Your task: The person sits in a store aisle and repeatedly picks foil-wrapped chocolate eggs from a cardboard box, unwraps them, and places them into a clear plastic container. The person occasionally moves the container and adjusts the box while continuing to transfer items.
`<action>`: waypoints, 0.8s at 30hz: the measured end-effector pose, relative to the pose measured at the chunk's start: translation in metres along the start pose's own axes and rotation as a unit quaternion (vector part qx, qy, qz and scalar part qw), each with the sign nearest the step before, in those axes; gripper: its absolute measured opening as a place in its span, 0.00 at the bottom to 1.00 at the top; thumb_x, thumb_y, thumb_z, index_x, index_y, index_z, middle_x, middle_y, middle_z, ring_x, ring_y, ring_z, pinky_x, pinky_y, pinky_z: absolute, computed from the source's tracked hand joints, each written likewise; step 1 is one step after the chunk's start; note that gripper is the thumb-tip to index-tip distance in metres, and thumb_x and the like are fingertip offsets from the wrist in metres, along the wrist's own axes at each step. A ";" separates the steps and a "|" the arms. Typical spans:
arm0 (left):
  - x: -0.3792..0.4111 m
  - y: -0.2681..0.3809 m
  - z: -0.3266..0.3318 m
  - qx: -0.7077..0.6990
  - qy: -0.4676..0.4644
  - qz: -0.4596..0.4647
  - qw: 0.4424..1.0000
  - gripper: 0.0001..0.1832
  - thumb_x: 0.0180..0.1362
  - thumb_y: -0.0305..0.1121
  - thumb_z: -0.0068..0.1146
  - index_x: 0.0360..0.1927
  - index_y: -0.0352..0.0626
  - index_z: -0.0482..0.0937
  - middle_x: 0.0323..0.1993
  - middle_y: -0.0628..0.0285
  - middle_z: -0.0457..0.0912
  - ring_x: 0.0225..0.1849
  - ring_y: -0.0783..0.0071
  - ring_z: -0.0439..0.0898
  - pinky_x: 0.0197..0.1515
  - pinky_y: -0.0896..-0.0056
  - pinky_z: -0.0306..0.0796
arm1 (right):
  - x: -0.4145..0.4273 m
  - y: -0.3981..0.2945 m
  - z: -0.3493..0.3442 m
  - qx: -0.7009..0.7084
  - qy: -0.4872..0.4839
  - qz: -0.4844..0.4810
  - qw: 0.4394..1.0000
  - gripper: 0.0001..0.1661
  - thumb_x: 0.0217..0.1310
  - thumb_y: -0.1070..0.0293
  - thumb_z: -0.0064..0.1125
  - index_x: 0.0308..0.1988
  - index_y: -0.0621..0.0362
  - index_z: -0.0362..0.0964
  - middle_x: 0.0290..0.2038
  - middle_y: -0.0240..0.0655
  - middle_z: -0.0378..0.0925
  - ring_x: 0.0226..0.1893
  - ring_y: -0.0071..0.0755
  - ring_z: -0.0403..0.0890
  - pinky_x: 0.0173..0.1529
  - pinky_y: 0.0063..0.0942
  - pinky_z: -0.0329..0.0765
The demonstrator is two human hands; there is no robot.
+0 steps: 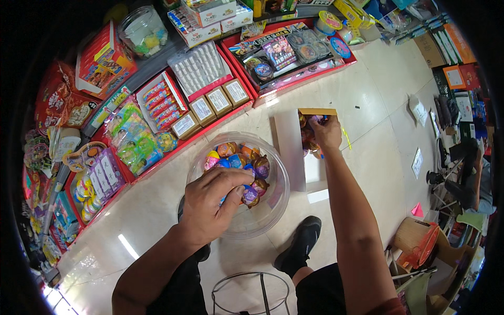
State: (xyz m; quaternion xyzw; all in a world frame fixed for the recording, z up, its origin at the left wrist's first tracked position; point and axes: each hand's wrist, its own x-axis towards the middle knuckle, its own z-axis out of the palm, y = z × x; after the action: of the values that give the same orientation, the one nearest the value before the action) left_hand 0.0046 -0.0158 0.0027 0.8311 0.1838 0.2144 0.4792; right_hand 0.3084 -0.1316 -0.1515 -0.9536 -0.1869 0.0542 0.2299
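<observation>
A round clear plastic tub [278,201] stands on the tiled floor, with several egg-shaped capsules in colourful wrappers inside. My left hand [216,195] is over the tub, thumb and index finger close together at the capsules; whether it grips one is hidden. To the right lies an open white cardboard box [289,153], which holds more capsules at its far end. My right hand [328,132] reaches into that end, its fingers on a purple-wrapped capsule [316,120]; the fingertips are partly hidden.
Red display trays [252,103] of packaged sweets and toys run along the far left. A round wire stand [252,273] is between my legs, near my black shoe [301,244]. A wooden box [411,236] and folding-chair legs are at right, where another person sits.
</observation>
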 end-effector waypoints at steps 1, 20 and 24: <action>0.001 0.000 0.002 -0.001 -0.005 -0.004 1.000 0.10 0.53 0.20 0.53 0.39 0.39 0.78 0.39 0.55 0.82 0.40 0.60 0.82 0.44 0.64 0.75 | -0.003 0.001 0.010 -0.059 0.055 -0.034 0.996 0.33 0.44 0.55 0.68 0.47 0.64 0.70 0.41 0.48 0.77 0.43 0.50 0.78 0.46 0.38 0.74; 0.003 -0.006 0.011 -0.365 -0.101 -0.210 0.901 0.30 0.57 0.22 0.57 0.62 0.36 0.60 0.48 0.56 0.75 0.43 0.76 0.77 0.43 0.75 0.73 | -0.100 -0.108 -0.141 0.250 -0.307 -0.420 0.816 0.34 0.40 0.72 0.69 0.52 0.55 0.69 0.45 0.41 0.74 0.47 0.49 0.74 0.50 0.36 0.73; -0.004 -0.018 0.006 -0.405 -0.085 -0.219 0.884 0.28 0.58 0.23 0.58 0.61 0.37 0.61 0.43 0.59 0.77 0.39 0.80 0.77 0.40 0.78 0.72 | -0.102 -0.124 -0.130 0.284 -0.323 -0.411 0.804 0.34 0.41 0.73 0.69 0.53 0.56 0.69 0.45 0.42 0.74 0.47 0.50 0.75 0.50 0.37 0.73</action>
State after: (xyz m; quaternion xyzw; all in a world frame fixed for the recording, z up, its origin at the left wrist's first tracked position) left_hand 0.0029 -0.0133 -0.0163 0.5186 0.2169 0.0881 0.8224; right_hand 0.1976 -0.1233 0.0228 -0.6072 -0.6010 0.3097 0.4173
